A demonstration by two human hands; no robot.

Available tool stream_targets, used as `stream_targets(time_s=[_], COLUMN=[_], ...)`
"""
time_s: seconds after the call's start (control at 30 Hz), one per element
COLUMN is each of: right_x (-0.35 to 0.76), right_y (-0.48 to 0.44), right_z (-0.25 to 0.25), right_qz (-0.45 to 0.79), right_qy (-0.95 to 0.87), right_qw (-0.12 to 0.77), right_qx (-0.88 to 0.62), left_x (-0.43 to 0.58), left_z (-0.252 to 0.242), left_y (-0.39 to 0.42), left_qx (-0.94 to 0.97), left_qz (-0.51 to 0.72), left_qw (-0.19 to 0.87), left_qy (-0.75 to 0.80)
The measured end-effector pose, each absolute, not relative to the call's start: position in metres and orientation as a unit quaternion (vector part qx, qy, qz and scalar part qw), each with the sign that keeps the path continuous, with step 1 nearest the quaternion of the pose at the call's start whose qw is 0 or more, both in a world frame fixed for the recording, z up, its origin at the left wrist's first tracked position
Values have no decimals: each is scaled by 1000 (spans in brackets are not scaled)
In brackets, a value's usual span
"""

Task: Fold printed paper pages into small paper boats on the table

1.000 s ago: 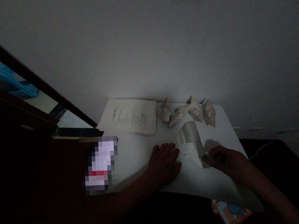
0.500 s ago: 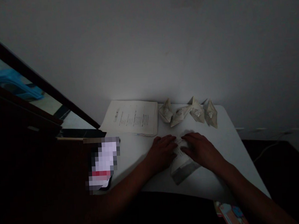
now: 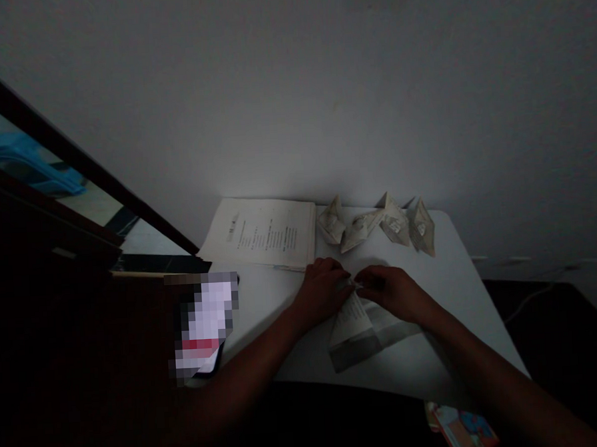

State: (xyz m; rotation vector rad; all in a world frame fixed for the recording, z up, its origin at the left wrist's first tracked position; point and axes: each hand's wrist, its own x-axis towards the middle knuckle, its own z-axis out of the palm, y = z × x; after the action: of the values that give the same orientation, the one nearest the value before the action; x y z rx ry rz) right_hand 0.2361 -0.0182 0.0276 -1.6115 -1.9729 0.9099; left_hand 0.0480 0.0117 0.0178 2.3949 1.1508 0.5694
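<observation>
Dim room, white tabletop (image 3: pixel 446 269) against a plain pale wall. Left hand (image 3: pixel 322 292) and right hand (image 3: pixel 395 292) meet at the far tip of a folded sheet of printed paper (image 3: pixel 359 330) lying flat near the tabletop's front edge. The paper is thin, creased into a rough triangle with a grey band along its near side. Fingers of both hands are curled and pressed together, pinching the paper's peak between them; exact fingertip contact is hard to make out in the gloom. Behind the hands, along the wall, 4 small folded paper shapes (image 3: pixel 379 226) stand in a row, pointed and crumpled-looking, printed newsprint tone. To their left a flat stack of printed pages (image 3: pixel 261 232) lies square on the tabletop. A phone (image 3: pixel 203 322) with a lit, blurred screen sits at the left edge. A colourful card (image 3: pixel 462 428) shows below the tabletop's right corner.
</observation>
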Motion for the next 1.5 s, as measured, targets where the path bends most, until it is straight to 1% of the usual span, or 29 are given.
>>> stream_targets(time_s=[0.1,0.2,0.3,0.47,0.6,0.8,0.9,1.1,1.3,1.5], right_x=[237,238,237,234,230,226,228,233,239,251], right_y=[-21,-19,-16,-11,-7,-1,0,-1,-4,-8], right_z=[23,26,34,44,44,45,46,44,43,44], right_qz=[348,331,314,306,309,322,332,359,376,354], right_qy=[-701,-713,-736,-743,-738,-722,-714,-696,-674,-667], right_qw=[241,249,240,218,200,169,158,156,161,135], right_qx=[-574,-565,-550,-554,-566,-589,-596,-602,-615,-642], left_x=[50,51,51,50,49,50,51,52,50,48], left_z=[18,21,23,17,11,4,2,3,5,7], left_y=[16,22,27,32,28,24,23,21,19,19], left_qx=[848,825,786,741,755,822,830,816,806,799], left_qz=[208,208,229,283,316,372,401,454,481,495], left_qw=[251,330,397,446,416,268,229,204,195,194], left_qy=[417,410,415,414,395,339,312,292,284,281])
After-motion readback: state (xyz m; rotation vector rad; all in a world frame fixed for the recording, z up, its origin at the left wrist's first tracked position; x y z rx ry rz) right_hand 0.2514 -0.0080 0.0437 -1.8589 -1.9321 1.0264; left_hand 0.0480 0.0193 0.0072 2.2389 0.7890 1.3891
